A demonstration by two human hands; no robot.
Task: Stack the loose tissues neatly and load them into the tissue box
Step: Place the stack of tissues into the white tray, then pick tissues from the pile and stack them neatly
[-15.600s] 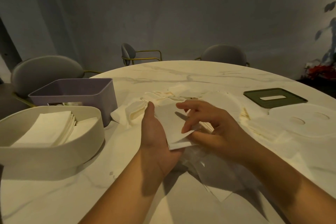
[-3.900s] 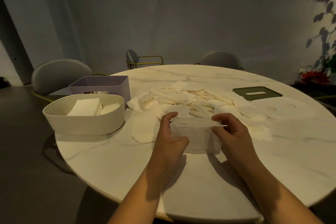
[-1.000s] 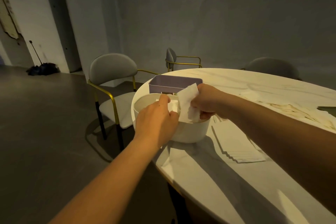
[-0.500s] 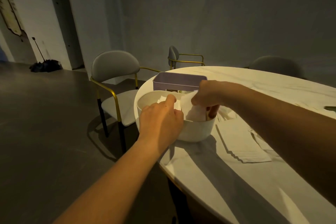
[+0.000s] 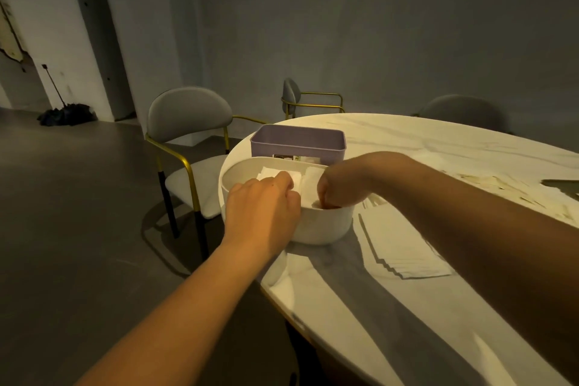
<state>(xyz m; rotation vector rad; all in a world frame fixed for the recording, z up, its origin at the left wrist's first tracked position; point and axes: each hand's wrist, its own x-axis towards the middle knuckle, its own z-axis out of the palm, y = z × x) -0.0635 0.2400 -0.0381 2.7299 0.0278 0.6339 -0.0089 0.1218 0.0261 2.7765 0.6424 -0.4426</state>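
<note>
Both bare arms reach toward the left edge of the table (image 5: 407, 323). The left forearm (image 5: 188, 298) comes in from beyond that edge with a straight wrist. The left hand (image 5: 261, 207) lies knuckles up, its fingers (image 5: 286, 185) curled forward and down; their tips are hidden, so whether they pinch anything is unclear. The right forearm (image 5: 454, 213) crosses above the tabletop from the right, wrist bent sharply down. The right hand (image 5: 340, 189) hangs fingers-down just beside the left, its fingertips out of sight.
</note>
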